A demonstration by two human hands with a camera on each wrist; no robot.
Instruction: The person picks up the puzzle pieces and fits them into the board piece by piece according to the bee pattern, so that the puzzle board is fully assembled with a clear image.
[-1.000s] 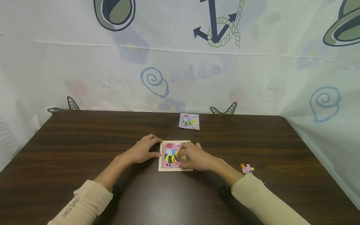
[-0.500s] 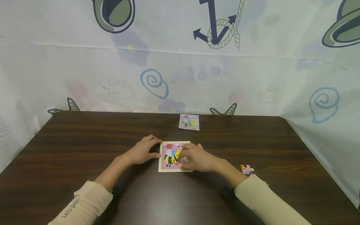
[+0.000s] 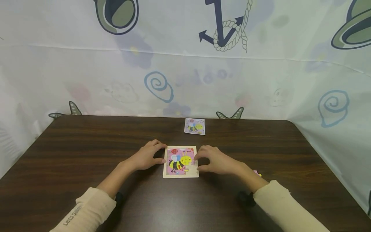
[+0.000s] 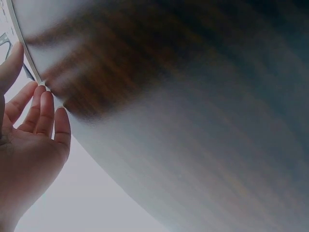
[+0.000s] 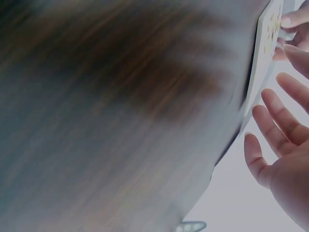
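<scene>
A square wooden jigsaw board (image 3: 180, 176) with a pale frame and a bee picture lies flat on the table. Bare wood shows in its lower right corner. My left hand (image 3: 147, 157) rests at the board's left side, fingertip near the upper left corner and thumb at the edge; its fingers look fairly straight in the left wrist view. My right hand (image 3: 216, 160) is just beside the right edge, thumb and fingers apart with nothing between them. A loose pink and yellow puzzle piece (image 3: 256, 172) is mostly hidden by the right forearm.
Behind the board, near the far edge of the dark wooden table (image 3: 101, 135), lies a small card (image 3: 195, 126) with the same bee picture. A white printed cloth (image 3: 185, 64) hangs behind the table.
My right hand has moved off the puzzle to the right, uncovering the bee's head and the bare corner. Its forearm now covers most of the loose piece. The left hand stays put.
</scene>
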